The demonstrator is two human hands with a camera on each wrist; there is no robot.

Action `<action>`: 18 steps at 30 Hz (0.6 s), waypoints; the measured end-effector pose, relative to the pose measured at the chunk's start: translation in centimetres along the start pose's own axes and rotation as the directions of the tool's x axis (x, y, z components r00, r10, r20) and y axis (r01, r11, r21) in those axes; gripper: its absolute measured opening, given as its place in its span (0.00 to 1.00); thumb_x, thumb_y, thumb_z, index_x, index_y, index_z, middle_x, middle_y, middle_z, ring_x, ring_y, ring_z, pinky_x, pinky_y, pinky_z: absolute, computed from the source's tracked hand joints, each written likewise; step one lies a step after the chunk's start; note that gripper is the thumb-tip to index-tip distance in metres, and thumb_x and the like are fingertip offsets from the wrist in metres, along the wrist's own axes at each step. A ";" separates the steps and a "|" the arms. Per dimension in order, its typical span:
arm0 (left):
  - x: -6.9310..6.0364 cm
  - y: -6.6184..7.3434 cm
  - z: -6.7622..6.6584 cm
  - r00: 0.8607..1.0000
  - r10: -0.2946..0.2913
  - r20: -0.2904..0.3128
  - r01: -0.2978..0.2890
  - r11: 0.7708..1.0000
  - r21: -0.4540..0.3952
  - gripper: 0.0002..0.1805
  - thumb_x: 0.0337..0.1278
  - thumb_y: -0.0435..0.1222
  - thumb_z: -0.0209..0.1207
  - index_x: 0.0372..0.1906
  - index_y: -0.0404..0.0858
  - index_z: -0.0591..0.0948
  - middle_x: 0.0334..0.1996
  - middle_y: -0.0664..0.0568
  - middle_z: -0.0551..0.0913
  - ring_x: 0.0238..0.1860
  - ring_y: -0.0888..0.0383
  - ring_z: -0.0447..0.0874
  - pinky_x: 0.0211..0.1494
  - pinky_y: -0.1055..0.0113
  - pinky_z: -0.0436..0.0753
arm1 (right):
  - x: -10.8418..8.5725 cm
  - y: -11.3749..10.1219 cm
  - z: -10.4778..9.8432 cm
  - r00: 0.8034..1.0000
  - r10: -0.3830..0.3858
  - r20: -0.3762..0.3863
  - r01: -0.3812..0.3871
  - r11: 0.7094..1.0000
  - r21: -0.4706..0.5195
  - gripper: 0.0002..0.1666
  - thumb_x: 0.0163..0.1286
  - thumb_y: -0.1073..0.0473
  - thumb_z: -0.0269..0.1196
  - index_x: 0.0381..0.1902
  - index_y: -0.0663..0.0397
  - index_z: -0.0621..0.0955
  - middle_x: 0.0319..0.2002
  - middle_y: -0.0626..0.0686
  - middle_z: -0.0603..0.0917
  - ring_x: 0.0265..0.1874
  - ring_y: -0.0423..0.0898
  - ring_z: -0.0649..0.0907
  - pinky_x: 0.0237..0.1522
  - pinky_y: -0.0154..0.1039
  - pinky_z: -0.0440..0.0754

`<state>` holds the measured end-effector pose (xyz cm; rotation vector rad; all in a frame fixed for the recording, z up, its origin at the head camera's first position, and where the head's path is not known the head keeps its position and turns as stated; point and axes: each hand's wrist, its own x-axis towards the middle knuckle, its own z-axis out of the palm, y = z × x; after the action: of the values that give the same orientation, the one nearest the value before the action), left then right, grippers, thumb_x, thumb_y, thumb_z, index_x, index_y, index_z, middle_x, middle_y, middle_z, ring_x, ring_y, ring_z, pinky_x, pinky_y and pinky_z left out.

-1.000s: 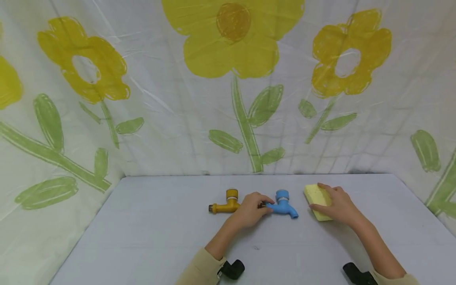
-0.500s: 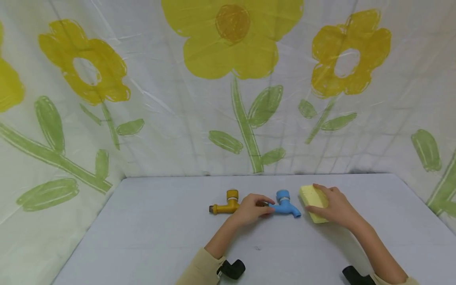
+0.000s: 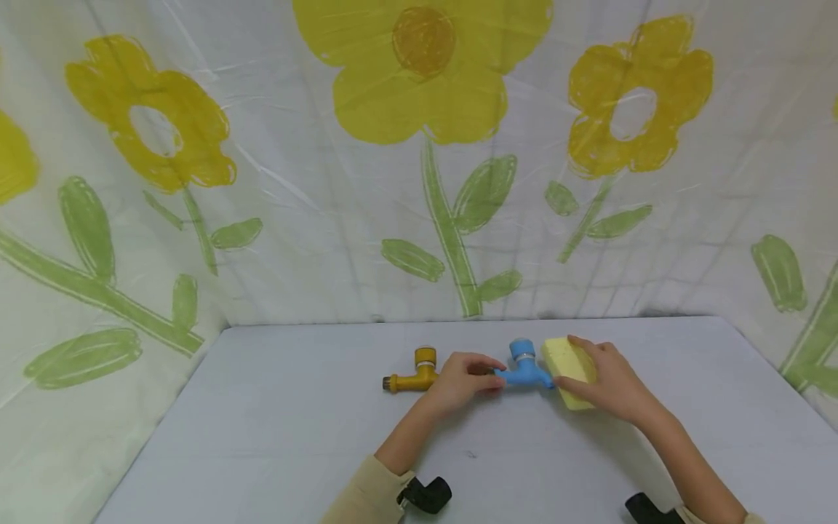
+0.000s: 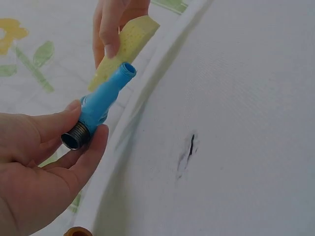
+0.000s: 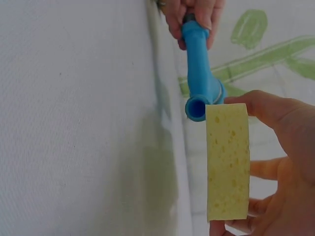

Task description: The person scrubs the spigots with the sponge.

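Observation:
My left hand [image 3: 461, 382] pinches a blue faucet [image 3: 526, 372] by its threaded inlet end, thumb on one side and fingers on the other. The dark metal thread [image 4: 76, 136] shows in the left wrist view. A yellow sponge [image 3: 568, 372] is gripped in my right hand [image 3: 612, 386], thumb and fingers at its edges. In the right wrist view the sponge [image 5: 227, 162] stands right beside the faucet's spout [image 5: 197, 108]; whether they touch, I cannot tell. To the left of my left hand lies a yellow faucet [image 3: 419, 372], its right end hidden behind that hand.
A white-covered table [image 3: 275, 437] spreads beneath both hands, with a small dark mark [image 3: 471, 454] near the middle. Behind it hangs a white curtain [image 3: 294, 240] printed with yellow flowers. Black wrist cameras [image 3: 425, 496] sit on both forearms.
My right hand has brought the sponge leftward, up close to the blue faucet. The blue faucet has tilted a little, its spout end rising. The yellow faucet stays where it was.

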<state>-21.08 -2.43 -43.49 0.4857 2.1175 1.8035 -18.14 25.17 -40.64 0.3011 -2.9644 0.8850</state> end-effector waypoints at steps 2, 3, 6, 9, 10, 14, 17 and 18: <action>0.0 0.0 -0.1 1.000 0.003 -0.004 -0.003 0.999 -0.040 0.12 0.68 0.26 0.66 0.53 0.25 0.87 0.43 0.36 0.91 0.40 0.58 0.91 0.49 0.66 0.91 | 0.0 -0.2 0.0 1.000 -0.004 -0.011 0.004 1.000 0.000 0.51 0.66 0.44 0.74 0.75 0.71 0.69 0.57 0.79 0.75 0.49 0.64 0.80 0.40 0.51 0.81; 0.1 0.0 -0.1 1.000 0.002 -0.006 -0.003 0.998 -0.056 0.13 0.68 0.25 0.66 0.54 0.24 0.87 0.43 0.35 0.91 0.41 0.58 0.91 0.50 0.65 0.91 | -0.1 -0.2 -0.1 1.000 -0.006 -0.014 0.006 1.000 0.003 0.51 0.66 0.44 0.74 0.75 0.71 0.69 0.57 0.79 0.75 0.50 0.65 0.80 0.41 0.52 0.81; 0.2 0.0 -0.2 1.000 0.015 -0.016 -0.017 0.995 -0.094 0.14 0.68 0.24 0.65 0.55 0.22 0.85 0.45 0.33 0.90 0.42 0.56 0.92 0.53 0.63 0.91 | -0.2 -0.7 -0.2 1.000 -0.012 -0.014 0.012 1.000 0.013 0.51 0.67 0.44 0.74 0.76 0.68 0.68 0.59 0.77 0.75 0.52 0.65 0.79 0.43 0.53 0.81; 0.3 0.2 -0.3 0.999 0.020 -0.025 -0.023 0.992 -0.126 0.15 0.68 0.23 0.64 0.56 0.20 0.84 0.47 0.32 0.89 0.43 0.57 0.92 0.54 0.62 0.91 | -0.3 -1.3 -0.3 1.000 -0.022 -0.014 0.023 0.999 0.034 0.51 0.67 0.43 0.74 0.77 0.65 0.69 0.59 0.76 0.76 0.52 0.63 0.79 0.42 0.49 0.79; 0.3 0.4 -0.4 0.999 0.018 -0.028 -0.022 0.991 -0.135 0.15 0.68 0.23 0.64 0.56 0.20 0.84 0.47 0.32 0.89 0.43 0.57 0.92 0.55 0.61 0.91 | -0.4 -1.4 -0.3 1.000 -0.027 -0.015 0.028 0.999 0.041 0.51 0.67 0.44 0.75 0.77 0.65 0.69 0.59 0.75 0.76 0.51 0.61 0.79 0.41 0.47 0.78; 0.3 0.8 -0.7 0.999 0.002 -0.037 -0.009 0.985 -0.170 0.14 0.69 0.24 0.64 0.56 0.21 0.84 0.47 0.35 0.89 0.44 0.55 0.92 0.57 0.57 0.90 | -0.5 -2.0 -0.4 0.998 -0.045 -0.043 0.047 0.997 0.053 0.49 0.67 0.45 0.74 0.77 0.63 0.69 0.60 0.75 0.76 0.49 0.60 0.79 0.39 0.43 0.76; 0.3 0.9 -0.9 0.999 -0.012 -0.040 0.004 0.980 -0.198 0.14 0.69 0.24 0.64 0.56 0.21 0.84 0.47 0.38 0.89 0.44 0.54 0.92 0.58 0.55 0.90 | -0.6 -2.3 -0.4 0.995 -0.060 -0.084 0.065 0.996 0.059 0.47 0.68 0.47 0.74 0.77 0.63 0.70 0.61 0.75 0.76 0.53 0.64 0.79 0.42 0.51 0.81; 0.3 1.0 -0.9 0.999 -0.019 -0.040 0.010 0.978 -0.209 0.15 0.69 0.24 0.64 0.56 0.21 0.84 0.47 0.39 0.89 0.44 0.54 0.92 0.58 0.55 0.89 | -0.6 -2.4 -0.4 0.993 -0.065 -0.100 0.072 0.995 0.063 0.46 0.69 0.47 0.74 0.77 0.62 0.70 0.62 0.75 0.75 0.55 0.66 0.79 0.45 0.55 0.82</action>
<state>-21.73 -2.96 -42.34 0.3804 1.9229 2.0154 -17.08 23.56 -39.06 0.3491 -2.8213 0.9627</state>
